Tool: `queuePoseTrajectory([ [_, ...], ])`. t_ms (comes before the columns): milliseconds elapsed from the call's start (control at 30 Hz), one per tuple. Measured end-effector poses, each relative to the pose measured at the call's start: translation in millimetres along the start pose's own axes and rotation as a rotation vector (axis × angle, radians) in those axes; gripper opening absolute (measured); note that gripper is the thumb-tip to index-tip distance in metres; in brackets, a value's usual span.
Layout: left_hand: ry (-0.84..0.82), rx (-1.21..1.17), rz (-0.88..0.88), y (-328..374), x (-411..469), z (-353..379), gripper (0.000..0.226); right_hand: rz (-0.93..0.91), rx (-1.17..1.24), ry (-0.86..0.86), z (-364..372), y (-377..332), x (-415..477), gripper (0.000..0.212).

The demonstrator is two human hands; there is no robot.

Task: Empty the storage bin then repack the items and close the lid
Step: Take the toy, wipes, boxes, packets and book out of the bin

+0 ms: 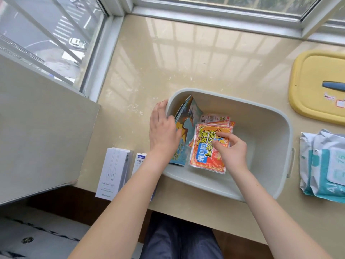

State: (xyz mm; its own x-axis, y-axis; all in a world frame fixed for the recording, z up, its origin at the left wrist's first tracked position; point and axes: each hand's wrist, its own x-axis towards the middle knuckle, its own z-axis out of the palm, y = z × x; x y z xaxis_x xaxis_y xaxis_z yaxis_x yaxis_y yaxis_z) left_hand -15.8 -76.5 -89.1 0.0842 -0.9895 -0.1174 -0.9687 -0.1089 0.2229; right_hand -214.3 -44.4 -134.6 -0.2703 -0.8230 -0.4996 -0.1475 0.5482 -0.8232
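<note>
Clearly, only some writing can be read. On the narrow white box (pixel 139 163) at the lower left of the frame I read "KOVOL" on a blue band; the bigger white box (pixel 113 172) beside it has a line drawing of a cable, and its small text is too fine for me. The red and orange packets (pixel 209 148) carry large Chinese characters in yellow and on a blue patch. At the right edge, the wipes packs (pixel 324 165) show "75" on the flap.

I see the grey storage bin (pixel 261 116) in the middle of the frame, open, on the beige sill (pixel 168 53). Inside it, the packets lie flat in a pile on the floor, and blue illustrated pouches (pixel 186 120) stand tilted against the left wall. The right half of the bin is bare. The yellow lid (pixel 313 79) lies apart at the upper right, with a blue handle (pixel 334 86) on it.

My left hand (pixel 164 128) rests over the bin's left rim, fingers spread loosely against the pouches. My right hand (pixel 231 148) is inside the bin, its fingertips (pixel 218 136) drawn narrow and pressing on the top packet; I cannot tell if they pinch it.
</note>
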Motion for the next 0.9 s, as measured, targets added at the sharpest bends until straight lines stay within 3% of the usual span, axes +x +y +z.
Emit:
queuePoseTrajectory([
  [200,0.001,-0.257,0.040,-8,-5,-5,0.015,0.001,0.028,-0.012,6,-1,-5,0.022],
  [367,-0.042,-0.665,-0.157,-13,-2,-20,0.006,0.002,0.046,-0.014,2,-5,-14,0.024],
  [567,-0.057,-0.815,-0.233,-21,-11,-52,0.019,-0.029,0.046,-0.004,-11,-24,-34,0.025],
  [900,-0.114,-1.273,-0.398,-23,-54,-151,0.002,-0.101,0.110,0.083,-56,-103,-115,0.024],
])
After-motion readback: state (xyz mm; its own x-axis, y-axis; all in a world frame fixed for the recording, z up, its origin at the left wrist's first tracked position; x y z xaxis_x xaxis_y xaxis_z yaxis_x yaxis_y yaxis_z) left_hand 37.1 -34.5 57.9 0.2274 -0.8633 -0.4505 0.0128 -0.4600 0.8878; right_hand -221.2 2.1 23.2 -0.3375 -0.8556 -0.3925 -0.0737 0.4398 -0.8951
